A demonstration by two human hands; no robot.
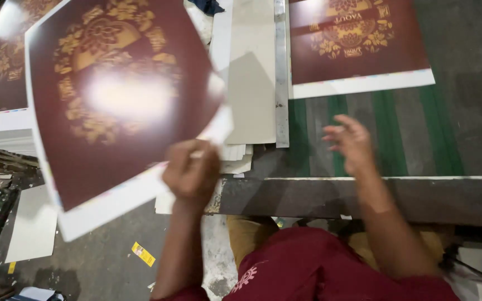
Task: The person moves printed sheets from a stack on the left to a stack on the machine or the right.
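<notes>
left hand (192, 171) pinching the lower edge of a glossy maroon printed sheet (112, 106) lifted left of the green worktable (397, 139), right hand (351, 142) hovering spread above that table, near another sheet (358, 47).

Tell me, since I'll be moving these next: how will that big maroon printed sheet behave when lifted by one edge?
Probably floppy: the maroon sheet bows while the left hand grips its lower edge. Likely slippery, given the glare on its glossy face. Seemingly light, since one hand lifts it.
</notes>
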